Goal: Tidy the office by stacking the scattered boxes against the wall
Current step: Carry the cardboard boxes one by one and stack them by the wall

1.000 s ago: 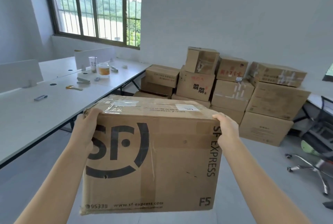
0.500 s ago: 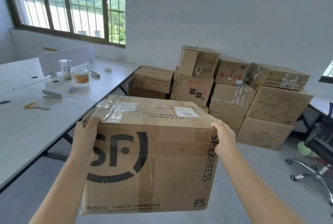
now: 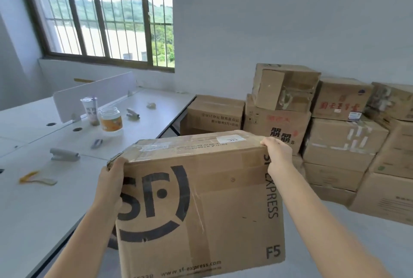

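Carried tilted in the air, near and in front of the stack of boxes (image 3: 335, 143): a cardboard box (image 3: 201, 199). Clasped at its upper corners by left hand (image 3: 111, 179) and right hand (image 3: 278, 154), fingers curled round its edges.

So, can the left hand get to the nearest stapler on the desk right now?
Probably not: the left hand grips the box with the right hand, so it isn't free, though nothing blocks the stapler.
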A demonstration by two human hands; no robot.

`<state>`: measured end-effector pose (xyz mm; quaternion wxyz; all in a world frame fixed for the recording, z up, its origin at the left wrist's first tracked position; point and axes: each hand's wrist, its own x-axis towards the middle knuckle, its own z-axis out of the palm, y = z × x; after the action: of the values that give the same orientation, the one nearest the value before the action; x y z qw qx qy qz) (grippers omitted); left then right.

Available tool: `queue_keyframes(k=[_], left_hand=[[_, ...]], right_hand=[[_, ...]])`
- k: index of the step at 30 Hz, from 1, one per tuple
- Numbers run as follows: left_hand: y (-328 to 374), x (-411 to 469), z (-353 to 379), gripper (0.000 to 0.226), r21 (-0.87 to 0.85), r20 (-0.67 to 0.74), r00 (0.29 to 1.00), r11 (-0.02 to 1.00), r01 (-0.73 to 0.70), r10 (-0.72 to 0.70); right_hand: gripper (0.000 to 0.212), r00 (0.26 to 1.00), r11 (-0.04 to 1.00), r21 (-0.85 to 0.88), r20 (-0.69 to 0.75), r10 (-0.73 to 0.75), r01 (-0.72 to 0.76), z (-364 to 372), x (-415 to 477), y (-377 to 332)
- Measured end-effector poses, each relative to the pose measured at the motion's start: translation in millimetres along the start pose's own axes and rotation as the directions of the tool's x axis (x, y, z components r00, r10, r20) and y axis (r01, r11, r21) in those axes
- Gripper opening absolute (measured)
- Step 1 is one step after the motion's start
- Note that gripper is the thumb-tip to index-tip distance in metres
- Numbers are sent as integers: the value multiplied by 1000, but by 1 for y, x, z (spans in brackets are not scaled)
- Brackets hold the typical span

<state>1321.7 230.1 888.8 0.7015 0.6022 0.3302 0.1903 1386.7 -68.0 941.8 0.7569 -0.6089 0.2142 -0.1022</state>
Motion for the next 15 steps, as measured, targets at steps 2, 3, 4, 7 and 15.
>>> queue_keyframes(k=[2,3,4,7,15], left_hand=[[10,37,16,43,-28,-30,999,1000,-12,11],[14,55,24,41,-44,-43,999,999,-23,21],[18,71,32,40,-52,-55,998,998,-37,34],[29,120,61,31,-60,-66,994,994,-88,84],[58,289,158,24,-59,52,990,990,-129,132]], right_hand=[[18,1000,1000,2,23,-3,3,38,39,-3],[21,999,1000,-9,38,-2,2,54,54,-5],[17,999,1000,-7,36,-2,2,69,69,-4],[33,1000,1000,23,7,21,-21,104,107,-1],[43,996,999,21,-76,-40,42,204,231,-5]])
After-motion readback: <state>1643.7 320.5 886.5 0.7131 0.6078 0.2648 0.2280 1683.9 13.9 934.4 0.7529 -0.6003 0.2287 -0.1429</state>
